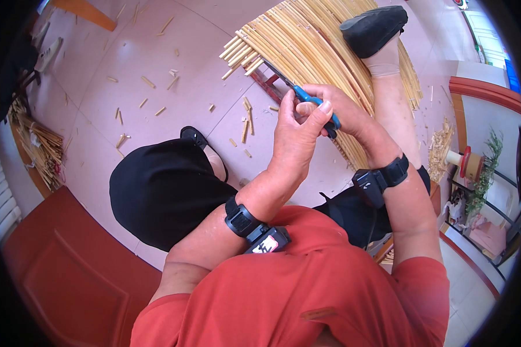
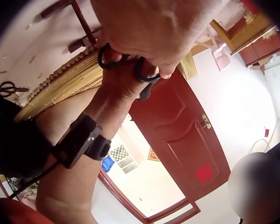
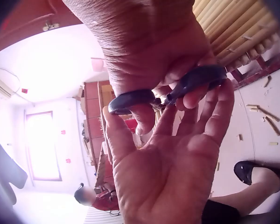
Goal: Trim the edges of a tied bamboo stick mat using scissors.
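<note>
Blue-handled scissors [image 1: 305, 96] are in the right hand [image 1: 348, 115], whose thumb and fingers pass through the dark loops [image 3: 198, 77] seen in the right wrist view. The left hand [image 1: 294, 137] spans these loops, its thumb on one and its fingertips on the other; its palm [image 3: 168, 172] faces that camera. In the head view the blades reach the lower edge of a wide row of pale yellow stalks [image 1: 312, 52]. Whether the blades are parted cannot be told. In the left wrist view the left hand [image 2: 154, 28] partly covers the right hand [image 2: 116, 91].
Cut stalk pieces [image 1: 148, 81] litter the tiled floor [image 1: 156, 46]. A dark red frame [image 1: 267, 85] lies beneath the stalks, and a shoe [image 1: 376, 29] is over them. Another pair of scissors [image 2: 9, 88] lies beside the stalks. Stalk bundles [image 1: 37, 141] stand at the left.
</note>
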